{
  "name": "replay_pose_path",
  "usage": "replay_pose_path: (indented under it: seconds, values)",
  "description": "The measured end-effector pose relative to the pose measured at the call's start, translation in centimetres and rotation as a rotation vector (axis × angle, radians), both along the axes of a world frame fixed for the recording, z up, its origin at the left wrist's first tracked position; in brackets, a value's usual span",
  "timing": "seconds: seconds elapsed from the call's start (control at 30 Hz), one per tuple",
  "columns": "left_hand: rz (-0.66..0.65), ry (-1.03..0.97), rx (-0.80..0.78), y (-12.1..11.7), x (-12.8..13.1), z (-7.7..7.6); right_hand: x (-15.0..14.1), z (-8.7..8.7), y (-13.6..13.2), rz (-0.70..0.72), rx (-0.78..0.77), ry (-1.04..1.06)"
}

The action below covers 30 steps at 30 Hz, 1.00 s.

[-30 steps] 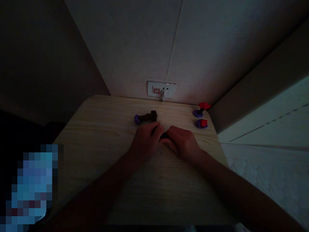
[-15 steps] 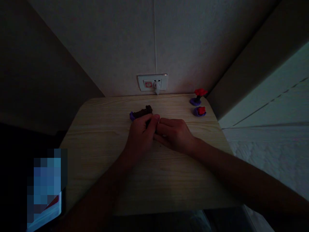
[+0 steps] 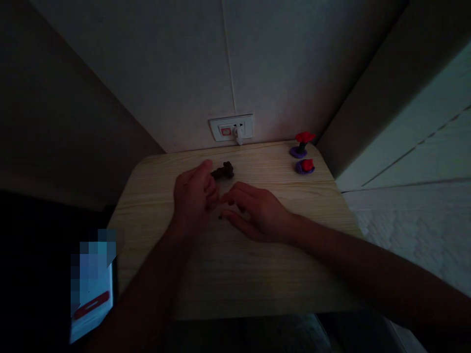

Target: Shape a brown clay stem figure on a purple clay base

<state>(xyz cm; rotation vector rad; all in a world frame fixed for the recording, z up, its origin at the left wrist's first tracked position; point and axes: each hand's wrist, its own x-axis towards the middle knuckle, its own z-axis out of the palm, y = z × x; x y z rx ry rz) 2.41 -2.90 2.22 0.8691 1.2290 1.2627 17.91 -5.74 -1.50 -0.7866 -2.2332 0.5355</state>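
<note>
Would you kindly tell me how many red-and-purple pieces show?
2: a taller piece at the far right of the table, and a lower piece just in front. The left hand or right hand may hide others.

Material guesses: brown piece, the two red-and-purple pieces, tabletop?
Brown piece: probably modelling clay, matte; lumpy end.
Taller red-and-purple piece and shorter red-and-purple piece: likely clay too, given the soft, irregular edges; soft plastic possible in this dim light.
Tabletop: wood or wood-look laminate, low sheen; grain lines show, can't tell which.
</note>
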Motion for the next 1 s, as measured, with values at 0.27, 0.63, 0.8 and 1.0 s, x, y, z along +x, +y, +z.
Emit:
replay_pose_path:
  seconds: [0.27, 0.63, 0.8, 1.0]
  values:
    - [0.139, -0.256, -0.152, 1.3, -3.5, 1.5, -2.0, -2.7, 0.5, -0.031, -0.088, -0.317]
    - [0.223, -0.518, -0.154, 2.5, -5.2, -2.1, -5.3, -1.2, 1.5, 0.118, -0.117, -0.306]
    - [0.248, -0.508, -0.133, 2.7, -5.3, -2.9, -7.3, -1.5, 1.1, 0.072, -0.023, -0.487]
    - [0.281, -0.423, -0.046, 1.9, -3.5, -3.7, -5.6, -1.2, 0.1, -0.002, 0.036, -0.464]
